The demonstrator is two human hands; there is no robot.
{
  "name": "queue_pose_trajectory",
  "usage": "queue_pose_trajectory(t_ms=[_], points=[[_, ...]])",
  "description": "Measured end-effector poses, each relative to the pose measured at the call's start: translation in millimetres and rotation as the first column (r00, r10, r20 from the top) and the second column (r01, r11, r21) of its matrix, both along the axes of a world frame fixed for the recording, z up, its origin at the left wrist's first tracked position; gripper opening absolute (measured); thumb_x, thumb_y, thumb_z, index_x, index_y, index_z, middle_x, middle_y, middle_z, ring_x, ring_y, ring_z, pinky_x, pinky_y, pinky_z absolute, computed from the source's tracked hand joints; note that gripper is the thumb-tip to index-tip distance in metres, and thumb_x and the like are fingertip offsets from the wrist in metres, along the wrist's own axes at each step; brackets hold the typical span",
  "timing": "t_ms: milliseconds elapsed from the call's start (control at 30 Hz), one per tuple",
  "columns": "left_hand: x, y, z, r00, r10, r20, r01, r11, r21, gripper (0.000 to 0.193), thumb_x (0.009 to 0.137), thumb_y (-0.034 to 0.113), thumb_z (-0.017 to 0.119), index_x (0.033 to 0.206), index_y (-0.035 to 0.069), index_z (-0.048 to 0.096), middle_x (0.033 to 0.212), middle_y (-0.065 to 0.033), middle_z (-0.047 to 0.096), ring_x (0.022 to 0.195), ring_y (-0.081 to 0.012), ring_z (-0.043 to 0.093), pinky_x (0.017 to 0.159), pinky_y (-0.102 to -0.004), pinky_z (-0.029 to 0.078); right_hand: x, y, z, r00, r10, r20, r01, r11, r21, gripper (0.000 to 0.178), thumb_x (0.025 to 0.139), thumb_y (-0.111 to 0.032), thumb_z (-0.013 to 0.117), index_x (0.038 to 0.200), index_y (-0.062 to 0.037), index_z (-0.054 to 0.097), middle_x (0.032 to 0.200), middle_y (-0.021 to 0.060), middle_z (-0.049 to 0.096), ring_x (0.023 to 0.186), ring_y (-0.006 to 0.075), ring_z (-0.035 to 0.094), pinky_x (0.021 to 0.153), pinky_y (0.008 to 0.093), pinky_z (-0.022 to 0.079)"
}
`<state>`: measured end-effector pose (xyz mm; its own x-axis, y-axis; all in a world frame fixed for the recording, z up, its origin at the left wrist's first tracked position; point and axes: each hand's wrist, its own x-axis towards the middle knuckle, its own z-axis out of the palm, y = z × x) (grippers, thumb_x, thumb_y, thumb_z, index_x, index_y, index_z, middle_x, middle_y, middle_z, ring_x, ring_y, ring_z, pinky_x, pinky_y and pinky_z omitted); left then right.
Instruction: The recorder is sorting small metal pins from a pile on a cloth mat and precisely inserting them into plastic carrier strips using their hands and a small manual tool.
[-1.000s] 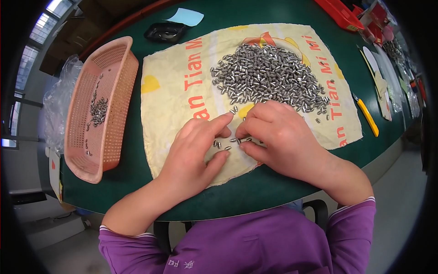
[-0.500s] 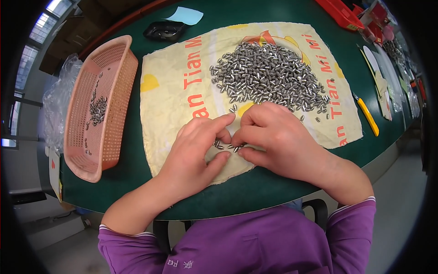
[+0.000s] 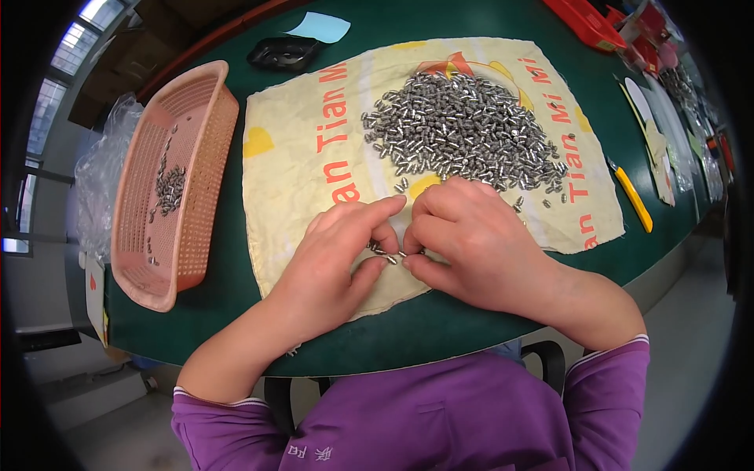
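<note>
Small ribbed metal parts form a broad pile on a pale yellow printed cloth. Below the pile, both hands face each other close to the cloth's near edge. My left hand is curled, with a few metal parts between its thumb and fingers; one part shows at the thumb tip. Opposite it, my right hand is bent into a pinch, with another metal part at its fingertips. The fingers partly hide these parts, so how firmly each is gripped is unclear.
A pink plastic basket at left holds several metal parts. Behind the cloth lie a black tray and light blue paper. A yellow utility knife rests at right; a red bin is at the far right.
My right hand has shifted slightly, and its thumb and fingertips have drawn a little away from my left hand. A metal part now shows more plainly by my left thumb.
</note>
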<state>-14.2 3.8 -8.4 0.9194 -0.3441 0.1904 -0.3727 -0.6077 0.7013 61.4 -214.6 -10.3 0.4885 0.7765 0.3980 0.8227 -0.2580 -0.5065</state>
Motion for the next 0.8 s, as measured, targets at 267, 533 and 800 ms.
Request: queue_pose_trajectory(t_ms=[267, 533, 800], points=[[-3, 1, 13, 0.992, 0.019, 0.128, -0.044, 0.98, 0.193, 0.036, 0.074, -0.003, 0.078, 0.107, 0.005, 0.066, 0.109, -0.0101, 0.06, 0.106, -0.0303, 0.058, 0.092, -0.0412, 0.047, 4, -2, -1, 0.999, 0.024, -0.048, -0.024, 1.0, 0.011, 0.014, 0.076, -0.009, 0.076, 0.085, -0.0087, 0.065, 0.093, 0.0061, 0.057, 0.094, 0.0266, 0.059, 0.082, 0.0406, 0.047], [-8, 2, 25, 0.996, 0.065, 0.068, -0.082, 0.958, 0.273, 0.024, 0.075, -0.001, 0.079, 0.094, 0.005, 0.067, 0.107, -0.0096, 0.06, 0.104, -0.0303, 0.059, 0.089, -0.0399, 0.047, 6, -7, 8, 0.997, -0.004, -0.075, 0.001, 0.999, -0.036, 0.017, 0.075, -0.007, 0.077, 0.088, -0.0085, 0.066, 0.098, 0.006, 0.057, 0.097, 0.027, 0.059, 0.086, 0.0404, 0.047], [-16, -4, 24, 0.993, 0.114, -0.037, -0.107, 0.982, 0.158, 0.031, 0.08, -0.006, 0.075, 0.108, 0.003, 0.065, 0.1, -0.01, 0.066, 0.095, -0.0266, 0.066, 0.082, -0.0378, 0.055, 8, -8, 5, 0.994, 0.019, -0.109, -0.023, 0.999, -0.032, 0.016, 0.075, -0.007, 0.077, 0.087, -0.0092, 0.066, 0.097, 0.0062, 0.057, 0.096, 0.0273, 0.059, 0.084, 0.0406, 0.047]])
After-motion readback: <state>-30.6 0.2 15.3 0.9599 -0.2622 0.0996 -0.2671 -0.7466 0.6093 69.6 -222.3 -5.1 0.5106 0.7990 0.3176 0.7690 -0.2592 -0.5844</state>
